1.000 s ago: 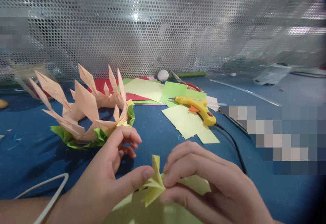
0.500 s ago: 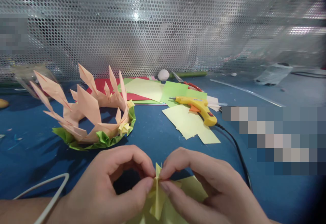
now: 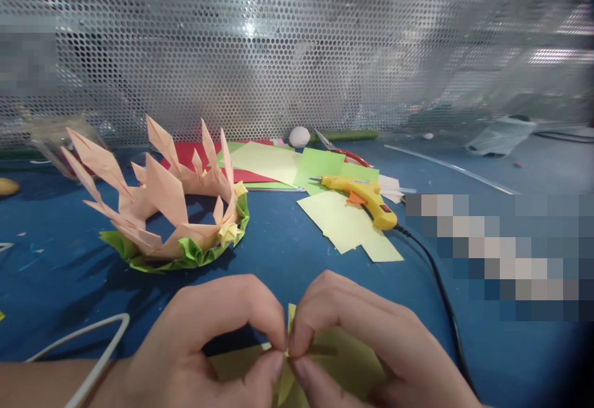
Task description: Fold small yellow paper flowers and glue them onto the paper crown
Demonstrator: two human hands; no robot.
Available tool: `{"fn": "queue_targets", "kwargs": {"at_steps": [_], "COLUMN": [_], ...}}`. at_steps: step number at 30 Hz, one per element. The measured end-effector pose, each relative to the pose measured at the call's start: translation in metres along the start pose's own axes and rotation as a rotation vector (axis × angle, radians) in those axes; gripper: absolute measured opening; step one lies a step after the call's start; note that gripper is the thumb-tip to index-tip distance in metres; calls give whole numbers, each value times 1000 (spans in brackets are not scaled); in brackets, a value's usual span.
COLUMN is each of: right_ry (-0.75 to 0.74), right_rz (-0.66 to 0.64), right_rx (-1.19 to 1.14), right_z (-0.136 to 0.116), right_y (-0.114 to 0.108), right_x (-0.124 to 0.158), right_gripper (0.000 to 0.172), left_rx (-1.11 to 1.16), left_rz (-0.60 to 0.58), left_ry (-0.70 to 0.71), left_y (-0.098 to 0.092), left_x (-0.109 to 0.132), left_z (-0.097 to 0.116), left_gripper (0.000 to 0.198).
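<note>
Thumb and forefinger of my left hand (image 3: 218,340) pinch a small folded piece of pale yellow paper (image 3: 286,389) from one side. From the other side my right hand (image 3: 366,334) grips the same piece, fingertips nearly touching the left ones. Most of the fold is hidden behind the fingers; a narrow tip pokes up between them. Under the hands lies a flat yellow paper sheet (image 3: 346,358). Beyond my left hand stands a pink folded-paper crown (image 3: 162,200), with a crumpled green paper rim (image 3: 185,259) and small yellow paper flowers (image 3: 228,233).
A yellow glue gun (image 3: 359,191) rests on pale yellow paper pieces (image 3: 343,228), its black cord (image 3: 436,278) running right. Behind are green paper (image 3: 322,163), red-handled scissors (image 3: 350,157), a white ball (image 3: 299,136) and a glue stick (image 3: 450,168). A perforated metal screen (image 3: 297,73) closes the back.
Both hands have drawn closer together and slightly lower over the yellow paper piece, so less of it shows. The view has shifted slightly; the crown and glue gun stay put.
</note>
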State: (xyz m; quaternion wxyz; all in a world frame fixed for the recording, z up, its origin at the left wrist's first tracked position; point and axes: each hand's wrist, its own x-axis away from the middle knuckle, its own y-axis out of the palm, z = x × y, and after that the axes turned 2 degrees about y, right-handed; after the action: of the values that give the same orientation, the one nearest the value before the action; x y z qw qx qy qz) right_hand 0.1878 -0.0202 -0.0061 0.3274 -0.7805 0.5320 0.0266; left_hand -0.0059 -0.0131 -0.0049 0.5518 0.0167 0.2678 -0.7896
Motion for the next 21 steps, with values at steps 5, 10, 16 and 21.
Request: {"fn": "queue_targets", "kwargs": {"at_steps": [5, 10, 16, 21], "right_ry": [-16, 155, 414, 432], "right_rz": [63, 105, 27, 56], "right_rx": [28, 0, -228, -292], "right_z": [3, 2, 5, 5], "right_y": [2, 3, 8, 11], "right_x": [1, 1, -4, -3], "right_gripper": [22, 10, 10, 16], "left_rx": [49, 243, 334, 376], "left_rz": [-79, -130, -109, 9], "left_ry": [3, -190, -298, -319], "left_y": [-2, -9, -4, -1], "left_x": [-1, -5, -9, -13], "left_z": [-1, -2, -5, -7], "left_gripper": [21, 16, 23, 17]}}
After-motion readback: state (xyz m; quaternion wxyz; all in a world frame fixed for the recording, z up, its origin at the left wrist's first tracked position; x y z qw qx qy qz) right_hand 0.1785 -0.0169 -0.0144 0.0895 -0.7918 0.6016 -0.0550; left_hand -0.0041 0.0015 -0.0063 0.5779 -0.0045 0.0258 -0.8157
